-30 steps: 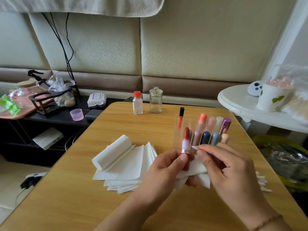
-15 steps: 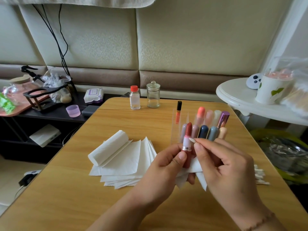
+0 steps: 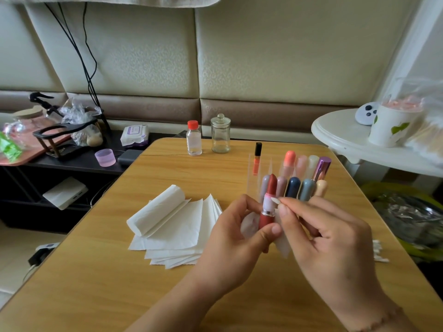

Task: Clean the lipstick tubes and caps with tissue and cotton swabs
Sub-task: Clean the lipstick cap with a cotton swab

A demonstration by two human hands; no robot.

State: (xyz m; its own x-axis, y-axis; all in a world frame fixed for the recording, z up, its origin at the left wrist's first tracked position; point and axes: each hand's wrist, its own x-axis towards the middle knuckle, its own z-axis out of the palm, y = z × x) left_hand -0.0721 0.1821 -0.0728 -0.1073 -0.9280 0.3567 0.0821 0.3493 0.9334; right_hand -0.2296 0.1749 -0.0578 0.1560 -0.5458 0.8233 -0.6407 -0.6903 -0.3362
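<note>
Two hands at work above the wooden table [image 3: 167, 295]: left hand [image 3: 230, 238] gripping uncapped red lipstick tube [image 3: 267, 212] and tissue [image 3: 249, 224], right hand [image 3: 321, 233] pinching cotton swab [image 3: 275, 200] against its collar; swabbing step, next likely needing gentle strokes around collar.

Tissue stack [image 3: 177, 226] left of lipstick rack [image 3: 294, 180]; swabs [image 3: 380, 252] seemingly right.

A smooth wood-grain finish with a faint sheen is shown by the tabletop [image 3: 167, 295]. The tissues [image 3: 177, 226] are seen as soft matt paper. A glossy metal band is carried by the red lipstick tube [image 3: 267, 214]. The jar [image 3: 220, 134] is made of clear glass.
</note>
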